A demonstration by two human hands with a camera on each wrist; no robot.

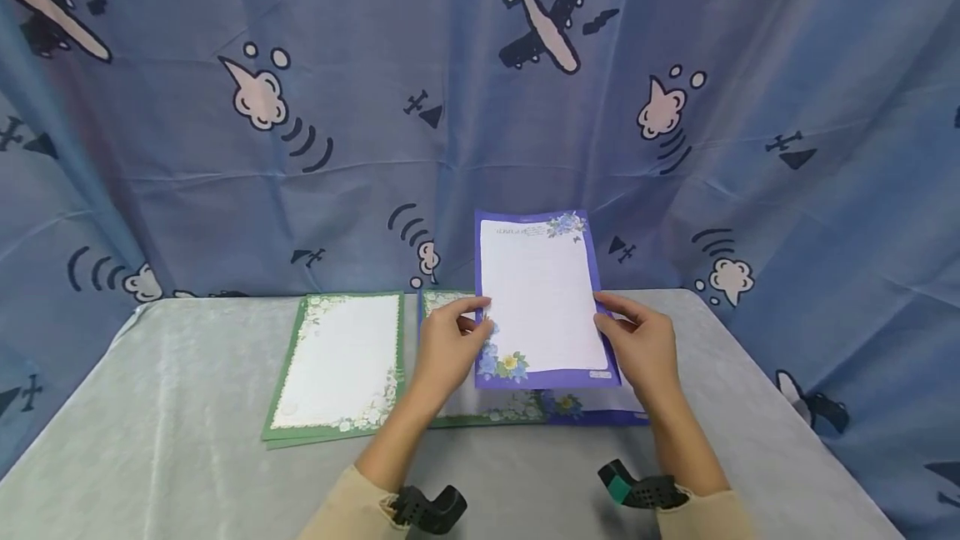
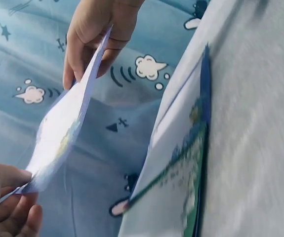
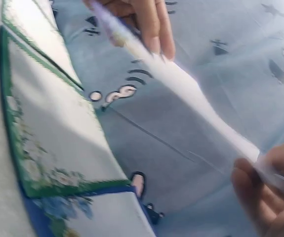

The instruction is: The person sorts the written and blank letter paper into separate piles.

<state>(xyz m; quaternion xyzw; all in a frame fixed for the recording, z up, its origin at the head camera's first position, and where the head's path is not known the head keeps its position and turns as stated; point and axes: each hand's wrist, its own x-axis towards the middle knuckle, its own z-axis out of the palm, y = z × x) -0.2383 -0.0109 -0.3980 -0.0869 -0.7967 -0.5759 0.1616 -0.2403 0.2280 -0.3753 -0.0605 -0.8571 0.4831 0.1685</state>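
A sheet of purple-bordered stationery paper (image 1: 540, 298) with blue and yellow flowers is held up above the table. My left hand (image 1: 448, 348) pinches its left edge between thumb and fingers. At the opposite edge my right hand (image 1: 645, 348) pinches it the same way. Both wrist views show the sheet raised off the pile, slightly bent between the two hands. Below it lie sheets with a green floral border (image 3: 62, 118) overlapping purple-bordered sheets (image 1: 600, 417), partly hidden behind the raised sheet.
Left of the hands lies a stack of green-bordered floral paper (image 1: 337, 365), its lower sheets slightly askew. A pale grey cloth covers the table (image 1: 187, 407). Behind the table's back edge hangs a blue curtain (image 1: 360, 215) printed with planes and clouds.
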